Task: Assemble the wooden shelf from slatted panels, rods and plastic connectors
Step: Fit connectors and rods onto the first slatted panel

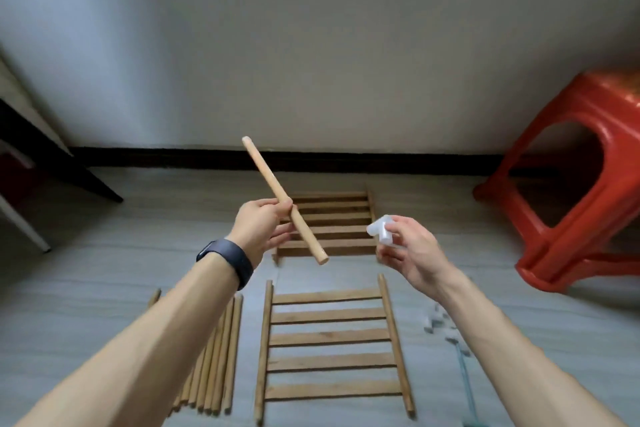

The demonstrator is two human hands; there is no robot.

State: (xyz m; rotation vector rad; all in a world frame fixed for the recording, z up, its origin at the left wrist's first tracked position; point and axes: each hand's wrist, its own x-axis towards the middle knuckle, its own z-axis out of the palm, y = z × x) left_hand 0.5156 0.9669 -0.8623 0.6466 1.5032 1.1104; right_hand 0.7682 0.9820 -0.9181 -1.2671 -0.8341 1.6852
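Note:
My left hand (pixel 258 225) grips a wooden rod (pixel 268 173) near its lower third; the rod slants up to the left, and its free lower end points toward my right hand. My right hand (pixel 408 255) pinches a white plastic connector (pixel 380 234) between thumb and fingers, a short gap away from the rod's end. On the floor below lies one slatted panel (pixel 330 350), and a second slatted panel (pixel 332 222) lies farther off, partly hidden by my hands. A bundle of several rods (pixel 218 367) lies under my left forearm.
A red plastic stool (pixel 575 184) stands at the right. Loose white connectors (pixel 438 322) and a pale blue cord (pixel 465 381) lie beside my right forearm. A dark furniture leg (pixel 69 170) is at the left. A wall with a black baseboard (pixel 346 158) closes the far side.

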